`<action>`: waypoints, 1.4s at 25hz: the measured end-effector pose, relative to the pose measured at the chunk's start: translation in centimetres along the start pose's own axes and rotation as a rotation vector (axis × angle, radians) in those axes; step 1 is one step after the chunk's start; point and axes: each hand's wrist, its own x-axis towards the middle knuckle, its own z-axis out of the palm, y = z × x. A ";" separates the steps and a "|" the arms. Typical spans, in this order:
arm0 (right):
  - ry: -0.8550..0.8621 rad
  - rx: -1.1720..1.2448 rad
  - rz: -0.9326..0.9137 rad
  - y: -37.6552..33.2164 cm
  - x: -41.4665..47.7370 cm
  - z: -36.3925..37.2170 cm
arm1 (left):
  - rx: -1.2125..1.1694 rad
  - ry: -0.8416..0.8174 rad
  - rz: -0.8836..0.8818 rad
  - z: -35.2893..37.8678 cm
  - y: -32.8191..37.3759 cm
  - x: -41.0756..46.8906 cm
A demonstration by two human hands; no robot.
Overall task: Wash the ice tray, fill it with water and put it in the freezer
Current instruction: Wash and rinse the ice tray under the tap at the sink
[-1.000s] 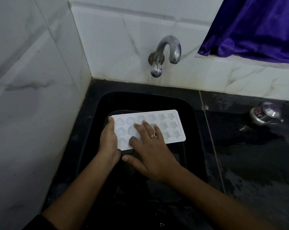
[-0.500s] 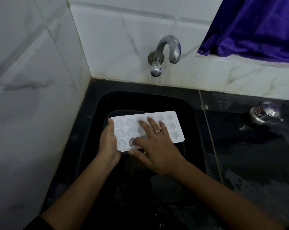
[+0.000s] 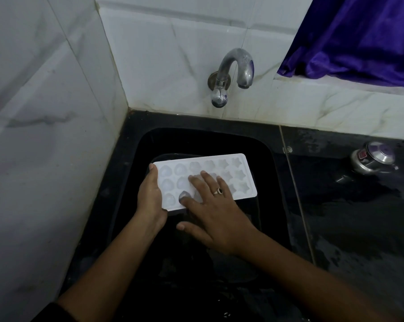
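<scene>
1. A glossy black stone desk [image 3: 359,228] fills a corner of white, grey-veined wall tiles [image 3: 45,135]. Its surface is wet and streaked to the right of the sink.
2. The black sink [image 3: 263,147] is a deep rectangle with rounded corners, sunk into the desk right against the left wall.
3. A curved, dull metal tap [image 3: 233,73] comes out of the back wall above the sink. No water runs from it.
4. A shiny purple curtain [image 3: 359,38] hangs in folds at the upper right, and a small round metal lid-like object [image 3: 372,158] sits on the desk below it.
5. The ice tray [image 3: 238,173] is held over the sink, its long side running left to right and slightly askew.
6. The tray is white, smooth plastic with rounded corners and a flat rim. It has three rows of moulds, rounded ones on the left and star shapes on the right.
7. The left hand [image 3: 149,194] grasps the tray's left short end, with the thumb lying along the edge.
8. The right hand [image 3: 217,214], wearing a ring [image 3: 218,191], lies flat and released on the moulds. Its fingers are spread and touching the tray, and the thumb is off the near edge.
</scene>
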 end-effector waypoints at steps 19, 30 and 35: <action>0.030 0.028 -0.063 -1.0 1.1 -0.9 | -0.135 -0.148 -0.090 1.2 -0.2 -1.1; 0.015 0.000 -0.067 -0.8 1.3 -0.8 | -0.169 -0.142 -0.125 0.8 -1.0 -0.7; 0.015 -0.034 -0.055 -0.4 0.6 -0.9 | -0.195 -0.136 -0.084 1.0 -0.2 -0.6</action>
